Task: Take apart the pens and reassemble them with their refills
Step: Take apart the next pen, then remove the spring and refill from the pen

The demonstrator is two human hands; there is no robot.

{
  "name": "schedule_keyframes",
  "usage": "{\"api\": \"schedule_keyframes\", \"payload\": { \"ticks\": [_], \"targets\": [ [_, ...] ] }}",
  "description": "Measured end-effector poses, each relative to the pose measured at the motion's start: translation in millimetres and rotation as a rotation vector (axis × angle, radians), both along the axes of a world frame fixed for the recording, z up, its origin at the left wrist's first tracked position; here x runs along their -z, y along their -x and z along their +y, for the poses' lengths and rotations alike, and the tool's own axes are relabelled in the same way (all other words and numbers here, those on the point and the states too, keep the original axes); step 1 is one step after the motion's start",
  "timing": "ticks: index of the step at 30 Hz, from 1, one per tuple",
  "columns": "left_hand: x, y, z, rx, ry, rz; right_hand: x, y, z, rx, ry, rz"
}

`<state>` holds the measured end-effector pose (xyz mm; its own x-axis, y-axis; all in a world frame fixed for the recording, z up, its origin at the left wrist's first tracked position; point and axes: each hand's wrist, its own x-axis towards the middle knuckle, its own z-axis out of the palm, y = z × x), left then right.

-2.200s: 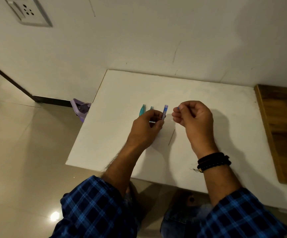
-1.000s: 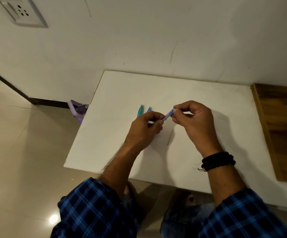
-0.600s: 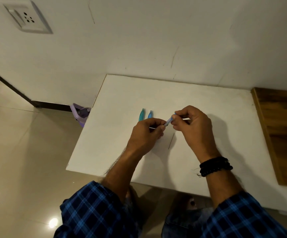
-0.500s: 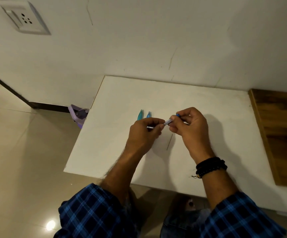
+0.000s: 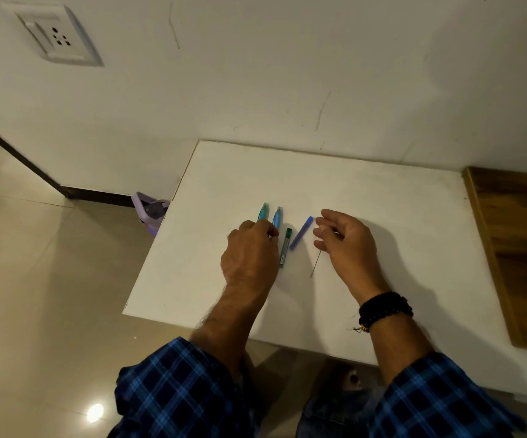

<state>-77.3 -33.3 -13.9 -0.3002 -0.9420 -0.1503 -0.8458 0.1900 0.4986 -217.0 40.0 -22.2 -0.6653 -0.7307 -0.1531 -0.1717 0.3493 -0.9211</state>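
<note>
our right hand [image 5: 347,245], loose and empty, sits at 3 o'clock of the purple pen [image 5: 301,233], while our left hand [image 5: 249,257]'s grip we cannot tell.

Wall socket [image 5: 54,37] up left — purple plastic object [image 5: 150,211] on the floor, wooden board [image 5: 521,248] at right

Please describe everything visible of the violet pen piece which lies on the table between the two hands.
The violet pen piece is a short slim tube, seemingly plastic, brighter blue at its far end. It lies flat on the white table, far end slanting right. Nothing holds it: the right hand is close by, a dark green piece lies beside it, apart.
</note>
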Motion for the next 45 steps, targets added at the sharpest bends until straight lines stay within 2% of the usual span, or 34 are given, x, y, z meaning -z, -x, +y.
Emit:
{"api": "schedule_keyframes", "payload": {
  "ticks": [4, 10, 15, 17, 20, 23, 24, 26, 32, 35, 40, 45],
  "targets": [
    [-4.2, -0.1, 0.3, -0.036, 0.011, -0.059, -6.8, 10.4, 9.7, 0.027, -0.107, 0.396],
    [-0.6, 5.8, 0.7, -0.01, 0.03, -0.141, -1.6, -5.3, 13.7, -0.07, -0.474, 0.523],
    [-0.9, 5.3, 1.7, -0.052, 0.031, -0.112, 1.6, -19.0, 8.2, -0.101, -0.576, 0.563],
    [-2.1, 4.9, 1.9, -0.076, 0.032, -0.032, -1.9, -23.1, 8.3, -0.109, -0.545, 0.557],
    [-6.0, 6.2, 1.6, -0.045, 0.057, 0.258, -10.4, -22.4, 6.1, -0.068, -0.339, 0.509],
    [-8.8, 10.2, 0.6, 0.02, -0.017, 0.527, -17.1, -17.9, -0.1, -0.01, 0.005, 0.205],
    [-9.3, 11.3, 1.3, 0.032, -0.088, 0.593, -19.2, -17.3, -1.4, -0.003, 0.069, 0.114],
    [-9.0, 12.4, 3.2, 0.061, -0.217, 0.692, -22.0, -17.2, -2.7, -0.004, 0.139, 0.064],
    [-16.1, 11.7, 6.4, 0.136, -0.449, 0.832, -28.1, -14.6, -4.8, 0.01, 0.225, 0.159],
    [-21.0, 11.1, 9.4, 0.176, -0.557, 0.856, -32.9, -12.0, -3.8, 0.005, 0.259, 0.145],
    [-25.2, 10.2, 10.6, 0.243, -0.64, 0.836, -44.7, -6.9, -3.2, 0.031, 0.322, -0.045],
    [-25.9, 9.4, 9.4, 0.28, -0.637, 0.804, -52.6, 2.9, -0.6, 0.072, 0.312, -0.134]
  ]
}}
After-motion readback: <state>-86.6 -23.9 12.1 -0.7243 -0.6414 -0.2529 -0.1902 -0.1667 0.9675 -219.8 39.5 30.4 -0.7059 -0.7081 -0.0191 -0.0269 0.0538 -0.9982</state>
